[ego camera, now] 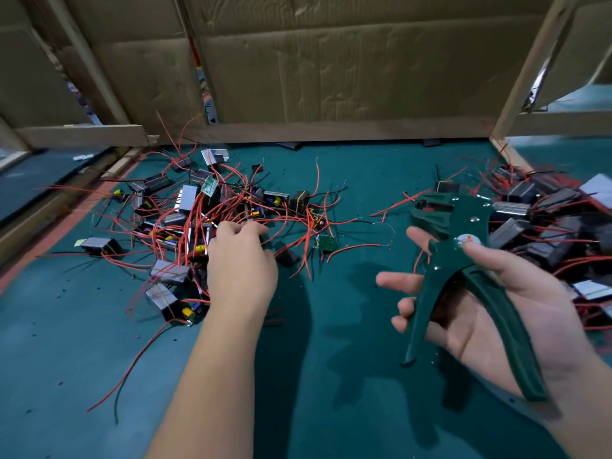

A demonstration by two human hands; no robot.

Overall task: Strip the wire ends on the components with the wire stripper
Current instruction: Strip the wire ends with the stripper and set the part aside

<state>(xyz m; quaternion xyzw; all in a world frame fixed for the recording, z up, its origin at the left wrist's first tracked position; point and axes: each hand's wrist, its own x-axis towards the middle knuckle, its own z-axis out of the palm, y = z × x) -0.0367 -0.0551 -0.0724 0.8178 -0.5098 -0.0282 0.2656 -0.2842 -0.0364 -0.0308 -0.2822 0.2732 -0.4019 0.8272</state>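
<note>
Wire stripper [437,260], dark green with matte handles splayed wide and bright rivets on its flat body, lies across a person's right hand [536,309] above the worktop [347,342]. The thumb presses on a round pale sticker [467,240] at the pivot, its print too blurred to read. The fingers [397,280] stretch nearly straight beneath the near handle.

To the left, the left hand [241,263] reaches knuckles-up into a tangled heap of components [185,200], boxy black blocks with ribbed silvery faces trailing thin red wires [318,180]. Its fingers [251,228] curl down among the strands; whether they grip one cannot be told. A small green circuit board [326,243] lies just beside the heap.

A second heap [543,226] crowds the right edge. The worktop is teal and cloth-like, backed by creased cardboard sheets [331,61] in pale wooden framing [523,67].
</note>
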